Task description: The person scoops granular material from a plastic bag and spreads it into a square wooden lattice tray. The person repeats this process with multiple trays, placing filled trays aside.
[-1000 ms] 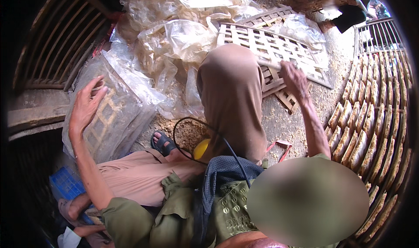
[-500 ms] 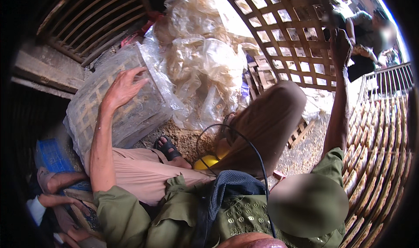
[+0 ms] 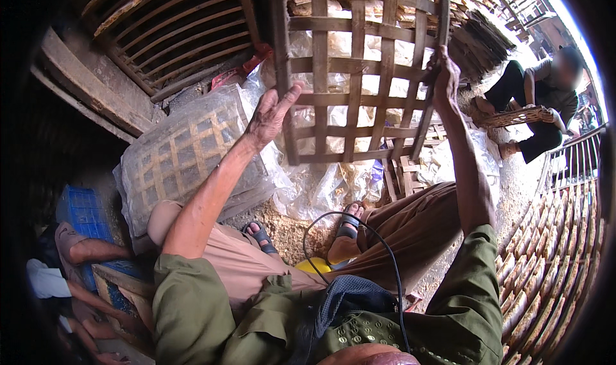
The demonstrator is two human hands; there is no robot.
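A woven bamboo rack (image 3: 356,65) is held up in front of me, its open lattice framed by dark side rails. My right hand (image 3: 446,81) grips the right rail, some fingers hidden behind it. At the left rail, my left hand (image 3: 274,116) has its thumb and fingers closed about the edge, partly out of sight. Below my left forearm lies a lattice stack wrapped in cloudy plastic (image 3: 192,156). Crumpled clear plastic sheeting (image 3: 311,188) shows behind and under the rack.
Rows of pale pieces fill a slatted rack (image 3: 545,256) at my right. A co-worker (image 3: 545,86) squats at far right holding a woven tray (image 3: 521,116). Another person's sleeve (image 3: 48,278) and a blue crate (image 3: 83,211) are at left. A yellow object (image 3: 312,265) lies between my legs.
The rack has swung from the upper right to in front of me. My left hand, free before, has moved right and taken its left rail. My right hand has come inward with it.
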